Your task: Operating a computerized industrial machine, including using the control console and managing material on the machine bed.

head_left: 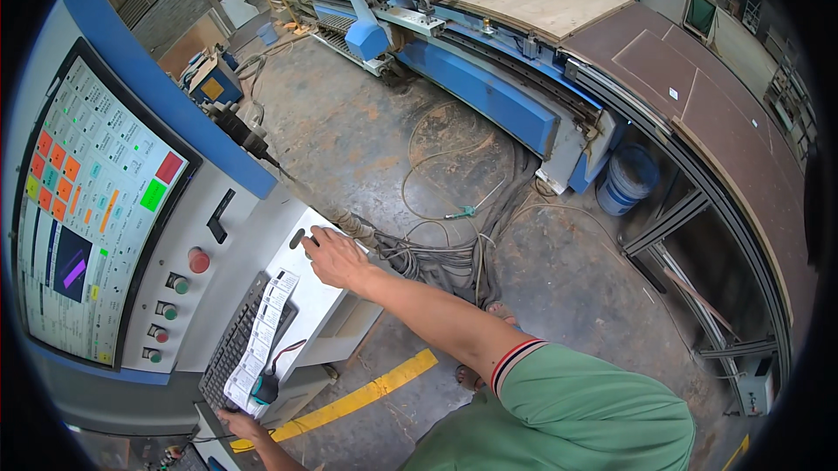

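Note:
My right hand (pixel 336 259) reaches across to the far end of a white control-console shelf (pixel 327 296). Its fingers lie spread on the surface, beside a small dark oval (pixel 297 238) that may be a slot or an object. A black keyboard (pixel 229 344) rests on the same shelf, partly covered by a long strip of printed paper labels (pixel 262 340). At the strip's near end sits a black and teal device (pixel 264 389) with a cord. My left hand (pixel 242 426) is low at the shelf's near corner, by the keyboard; its fingers are mostly hidden.
A lit screen (pixel 87 218) and a red push button (pixel 199 260) are on the console. Beyond stands a long blue machine (pixel 489 96) carrying wooden panels (pixel 550 4). Cables (pixel 454 257) cross the floor past a bucket (pixel 627 178). A yellow line (pixel 367 397) runs near my feet.

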Tool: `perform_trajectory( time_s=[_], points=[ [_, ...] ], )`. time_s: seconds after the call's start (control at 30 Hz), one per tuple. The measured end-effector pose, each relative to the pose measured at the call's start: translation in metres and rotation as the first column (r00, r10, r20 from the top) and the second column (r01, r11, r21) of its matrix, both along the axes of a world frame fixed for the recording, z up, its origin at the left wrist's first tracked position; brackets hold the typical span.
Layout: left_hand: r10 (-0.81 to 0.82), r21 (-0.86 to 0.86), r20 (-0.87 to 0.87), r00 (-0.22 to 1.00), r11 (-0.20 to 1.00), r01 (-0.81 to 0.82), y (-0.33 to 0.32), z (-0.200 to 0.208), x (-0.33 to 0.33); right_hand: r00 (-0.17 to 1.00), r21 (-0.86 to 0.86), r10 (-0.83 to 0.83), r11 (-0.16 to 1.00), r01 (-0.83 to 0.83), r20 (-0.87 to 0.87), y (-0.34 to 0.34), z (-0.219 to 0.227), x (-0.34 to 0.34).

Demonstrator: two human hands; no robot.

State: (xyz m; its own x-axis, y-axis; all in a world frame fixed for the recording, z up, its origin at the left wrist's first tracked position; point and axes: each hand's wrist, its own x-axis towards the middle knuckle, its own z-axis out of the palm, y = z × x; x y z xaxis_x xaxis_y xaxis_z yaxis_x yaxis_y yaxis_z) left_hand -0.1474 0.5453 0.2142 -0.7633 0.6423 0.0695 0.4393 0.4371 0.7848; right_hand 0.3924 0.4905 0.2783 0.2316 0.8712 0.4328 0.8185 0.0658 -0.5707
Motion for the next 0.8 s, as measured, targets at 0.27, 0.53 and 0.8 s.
perform_trajectory(
  time_s=[0.27, 0.53, 0.8],
  points=[
    [-0.033, -0.017, -0.067, 0.997, 0.999, 0.032, -0.004, 0.004, 0.007, 1.000, -0.047, -0.001, 0.999, 0.000, -0.005, -0.002, 0.001, 0.000],
    [-0.075, -0.013, -0.114, 0.991, 0.997, 0.074, -0.005, 0.001, 0.003, 0.999, 0.005, -0.017, 1.000, 0.016, 0.027, 0.002, -0.003, -0.001],
    [-0.027, -0.017, -0.054, 0.998, 1.000, 0.026, 0.000, -0.004, -0.010, 0.999, 0.020, -0.025, 0.999, 0.025, 0.025, 0.002, 0.000, -0.004]
  ],
)
